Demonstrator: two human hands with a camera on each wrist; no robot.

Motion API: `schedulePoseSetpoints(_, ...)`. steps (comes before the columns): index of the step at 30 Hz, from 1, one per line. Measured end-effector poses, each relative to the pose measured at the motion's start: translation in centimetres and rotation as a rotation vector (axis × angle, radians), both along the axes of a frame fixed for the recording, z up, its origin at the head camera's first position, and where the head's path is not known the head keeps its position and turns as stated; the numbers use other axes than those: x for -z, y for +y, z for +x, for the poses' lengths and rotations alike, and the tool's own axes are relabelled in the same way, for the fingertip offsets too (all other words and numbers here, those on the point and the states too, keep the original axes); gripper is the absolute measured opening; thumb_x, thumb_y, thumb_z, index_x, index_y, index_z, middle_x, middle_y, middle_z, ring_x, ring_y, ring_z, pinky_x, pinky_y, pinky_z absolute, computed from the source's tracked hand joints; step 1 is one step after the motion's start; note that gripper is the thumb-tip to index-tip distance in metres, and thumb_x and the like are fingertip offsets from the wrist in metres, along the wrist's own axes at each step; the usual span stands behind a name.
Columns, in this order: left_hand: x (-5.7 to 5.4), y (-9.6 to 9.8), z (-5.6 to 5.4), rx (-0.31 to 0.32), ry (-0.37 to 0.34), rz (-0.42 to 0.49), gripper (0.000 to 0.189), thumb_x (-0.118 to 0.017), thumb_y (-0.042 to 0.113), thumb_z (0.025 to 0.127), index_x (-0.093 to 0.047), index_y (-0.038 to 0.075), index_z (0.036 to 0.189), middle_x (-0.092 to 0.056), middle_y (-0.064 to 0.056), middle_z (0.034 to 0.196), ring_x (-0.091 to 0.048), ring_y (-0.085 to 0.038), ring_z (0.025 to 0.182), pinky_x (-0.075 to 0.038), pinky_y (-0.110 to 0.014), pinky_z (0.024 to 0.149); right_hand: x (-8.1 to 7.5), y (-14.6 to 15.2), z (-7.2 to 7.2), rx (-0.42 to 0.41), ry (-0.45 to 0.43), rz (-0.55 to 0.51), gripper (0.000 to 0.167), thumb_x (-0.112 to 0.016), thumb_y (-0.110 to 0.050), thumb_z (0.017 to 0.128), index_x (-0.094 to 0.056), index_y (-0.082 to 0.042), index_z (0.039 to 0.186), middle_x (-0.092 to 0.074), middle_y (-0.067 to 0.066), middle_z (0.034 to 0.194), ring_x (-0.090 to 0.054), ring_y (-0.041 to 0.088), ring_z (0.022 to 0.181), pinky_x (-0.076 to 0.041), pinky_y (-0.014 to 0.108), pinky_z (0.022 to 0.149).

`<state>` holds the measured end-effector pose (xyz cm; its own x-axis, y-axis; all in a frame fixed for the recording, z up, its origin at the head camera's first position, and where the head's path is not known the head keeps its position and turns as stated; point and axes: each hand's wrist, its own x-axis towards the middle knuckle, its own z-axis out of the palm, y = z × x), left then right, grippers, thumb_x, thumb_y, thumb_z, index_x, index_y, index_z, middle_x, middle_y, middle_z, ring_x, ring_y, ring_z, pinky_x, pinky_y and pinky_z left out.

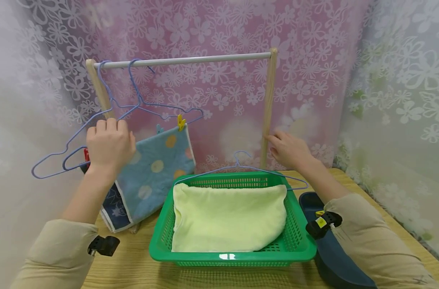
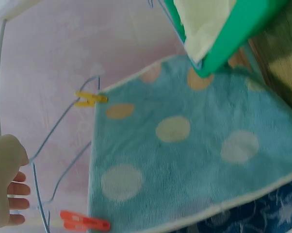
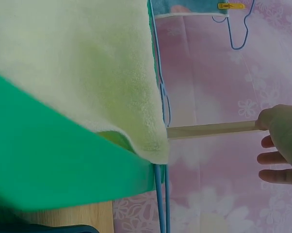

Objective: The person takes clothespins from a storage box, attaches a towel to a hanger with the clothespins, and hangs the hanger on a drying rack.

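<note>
My right hand pinches the wooden right post of a small rack. My left hand, fingers curled, is among the blue hangers near the rack's left post; I cannot tell what it holds. Two hangers hook over the white rod. Below hangs a light blue dotted towel, with a yellow clothespin and a red clothespin at its edge. A pale yellow towel lies in a green basket, over another blue hanger whose hook points up.
Right of the basket stands a dark blue tray holding a yellow clothespin, partly under my right forearm. A navy patterned cloth shows under the dotted towel. Behind the wooden table hangs a pink floral curtain.
</note>
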<state>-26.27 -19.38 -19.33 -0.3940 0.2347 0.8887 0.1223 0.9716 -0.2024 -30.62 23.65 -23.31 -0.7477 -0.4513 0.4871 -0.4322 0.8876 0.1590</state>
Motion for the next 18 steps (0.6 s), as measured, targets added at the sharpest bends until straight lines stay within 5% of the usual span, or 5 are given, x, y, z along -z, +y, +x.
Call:
schedulePoseSetpoints(3,0.4,1.6,-0.3,0.032,-0.106,0.014,0.020,-0.053,0.012,0.082,-0.054,-0.009,0.080,-0.059,-0.026,0.081,-0.054,-0.044,0.075,-0.043,-0.052,0.062,0.0,0.2,0.4,0.002,-0.019,-0.004,0.032,-0.059,-0.011,0.088,-0.058,-0.004,0.119,-0.057,0.016,0.104,-0.057,0.029,0.086,-0.050,0.040,0.058)
schedulePoseSetpoints(11,0.8,6.1,-1.2,0.062,-0.567,0.003,0.022,-0.052,0.018,0.089,-0.053,-0.001,0.077,-0.056,-0.014,0.072,-0.055,-0.031,0.064,-0.046,-0.042,0.056,-0.5,0.1,2.8,-0.037,-0.107,0.000,0.031,-0.058,-0.017,0.090,-0.059,-0.002,0.118,-0.060,0.017,0.105,-0.057,0.033,0.090,-0.049,0.044,0.071)
schedulePoseSetpoints(18,1.7,9.1,-2.6,0.095,-0.800,0.007,0.021,-0.050,0.020,0.092,-0.054,0.003,0.079,-0.049,-0.006,0.067,-0.048,-0.021,0.057,-0.041,-0.035,0.051,-0.2,-0.1,6.1,-0.082,-0.175,0.066,0.036,-0.064,-0.021,0.088,-0.060,-0.005,0.119,-0.060,0.015,0.108,-0.059,0.031,0.089,-0.050,0.042,0.067)
